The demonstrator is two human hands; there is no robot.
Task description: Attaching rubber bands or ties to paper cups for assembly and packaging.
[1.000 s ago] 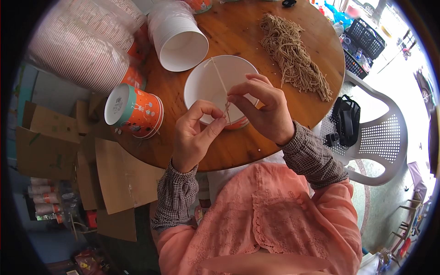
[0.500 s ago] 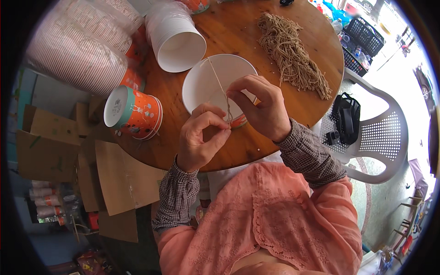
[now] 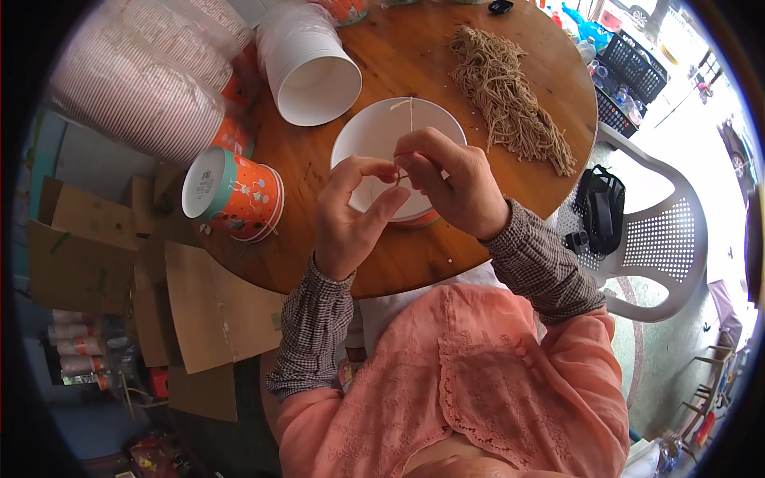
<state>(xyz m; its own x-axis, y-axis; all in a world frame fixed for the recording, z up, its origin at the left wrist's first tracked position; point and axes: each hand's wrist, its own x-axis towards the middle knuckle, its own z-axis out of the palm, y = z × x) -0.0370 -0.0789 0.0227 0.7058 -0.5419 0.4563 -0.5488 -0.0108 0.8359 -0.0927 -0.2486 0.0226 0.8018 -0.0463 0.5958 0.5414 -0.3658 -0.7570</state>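
A white paper bucket (image 3: 362,143) stands mouth up on the round wooden table, in front of me. A thin tan string (image 3: 412,117) is fixed at its far rim and runs over the mouth to my fingers. My left hand (image 3: 351,209) pinches the string's near end between thumb and forefinger, above the near rim. My right hand (image 3: 460,182) is closed on the string just beside the left fingertips, its lower fingers curled in. A small loop or twist of string shows between the two hands; its exact form is too small to tell. My right hand covers part of the bucket.
A heap of tan strings (image 3: 514,99) lies at the table's far right. To the left stand an upturned orange bucket (image 3: 251,195), a white bucket stack (image 3: 320,92) on its side and plastic-wrapped bucket stacks (image 3: 139,99). Cardboard boxes (image 3: 215,311) sit lower left; a grey plastic chair (image 3: 665,239), right.
Both hands have risen slightly away from me and come closer together at the string. The bucket has shifted a little to the right, and the string now runs straighter from its far rim.
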